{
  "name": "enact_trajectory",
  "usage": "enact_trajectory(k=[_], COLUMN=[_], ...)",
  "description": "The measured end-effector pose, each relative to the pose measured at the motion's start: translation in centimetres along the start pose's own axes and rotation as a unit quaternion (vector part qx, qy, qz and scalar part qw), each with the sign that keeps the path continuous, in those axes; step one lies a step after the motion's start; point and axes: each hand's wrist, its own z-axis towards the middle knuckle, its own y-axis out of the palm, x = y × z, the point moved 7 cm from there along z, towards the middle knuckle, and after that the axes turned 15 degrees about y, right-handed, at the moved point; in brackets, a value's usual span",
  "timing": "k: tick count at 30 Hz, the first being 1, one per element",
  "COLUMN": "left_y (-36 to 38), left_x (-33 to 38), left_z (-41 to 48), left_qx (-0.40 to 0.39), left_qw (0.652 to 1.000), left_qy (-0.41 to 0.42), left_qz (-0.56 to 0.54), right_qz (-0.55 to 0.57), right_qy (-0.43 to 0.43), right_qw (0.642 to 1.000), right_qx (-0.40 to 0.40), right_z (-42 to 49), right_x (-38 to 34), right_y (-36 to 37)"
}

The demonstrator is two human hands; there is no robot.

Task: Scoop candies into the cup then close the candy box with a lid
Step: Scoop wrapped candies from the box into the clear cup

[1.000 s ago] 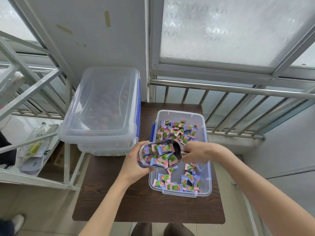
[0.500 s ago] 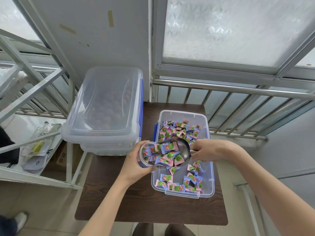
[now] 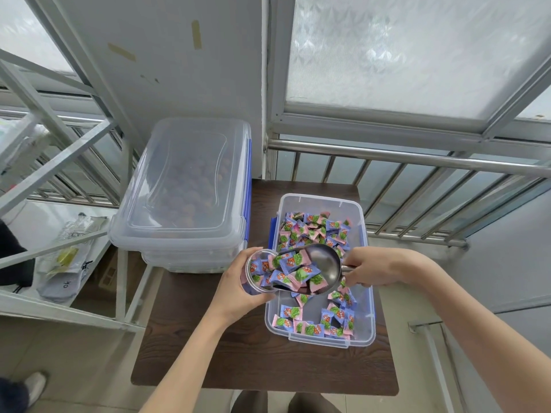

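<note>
**Metal scoop tipped into cup, over the open box**

Metal scoop [image 3: 316,271], gripped by its handle in the right hand [image 3: 377,268], is tilted w/ its lip at the mouth of the cup [image 3: 258,275], so the candies [image 3: 293,271] can slide in. Left hand [image 3: 238,289] wraps the cup, held tilted toward the scoop at the box's [image 3: 365,296] left rim; spills likely drop back in. Box sits open at the table's [image 3: 208,347] right edge. Its lid isn't identifiable; a second, lidded box [image 3: 185,189] overhangs the rear-left corner.
</note>
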Motion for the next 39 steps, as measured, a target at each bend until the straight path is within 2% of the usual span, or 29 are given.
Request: enact_trajectory(k=[15,27,31,39], left_y=[0.0,-0.4,-0.6,-1.0], left_x=[0.0,0.0,-0.2,-0.6], left_z=[-0.3,-0.4,-0.5,-0.7], left_qx=[0.000,0.013,0.022,0.045], left_qw=[1.000,1.000,0.999,0.997], left_qy=[-0.007,-0.016,-0.015,-0.028], left_qz=[0.001,-0.009,-0.028,-0.048], right_qz=[0.044,0.088,0.097,0.206], right_qy=[0.003,-0.034,-0.060,-0.105], right_qw=[0.999,0.996,0.993,0.971], right_qx=[0.002,-0.008,0.016,0.061], right_z=[-0.3,0.1,0.3,2.5], right_x=[1.7,2.7,2.6,3.2], right_y=[0.4,1.8,2.3,5.2])
